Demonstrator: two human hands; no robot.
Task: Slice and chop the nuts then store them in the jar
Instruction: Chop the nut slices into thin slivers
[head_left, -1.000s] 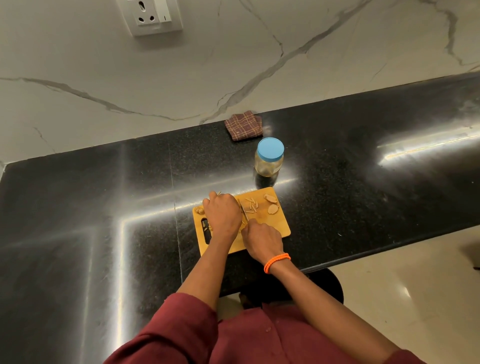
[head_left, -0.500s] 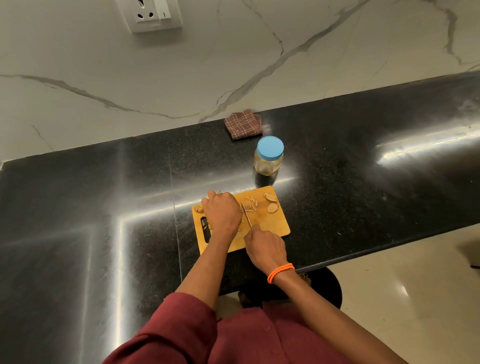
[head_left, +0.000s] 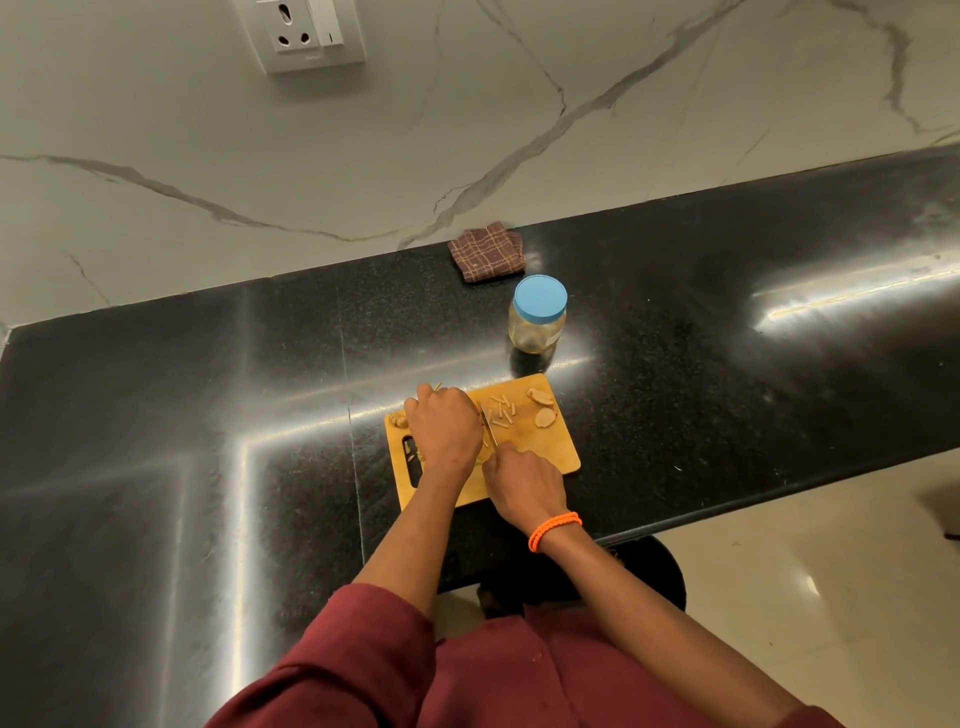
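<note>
On the board (head_left: 550, 447), right hand (head_left: 524, 483) grips knife (head_left: 489, 427)

Black counter (head_left: 727, 364) carries cutting board (head_left: 563, 452), blue-lidded jar (head_left: 537, 317), folded checked cloth (head_left: 488, 252)

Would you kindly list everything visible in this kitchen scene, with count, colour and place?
cutting board: one, yellow wood, counter's near edge
nut pieces: several, tan, on the board
knife: one, thin blade, between the hands
jar: one, clear, blue lid on, behind the board
cloth: one, brown checked, against the wall
counter: one, black
socket: one, white, on the marble wall
left hand: on the board, fingers curled, contents hidden
right hand: grips the knife, orange wristband
</note>
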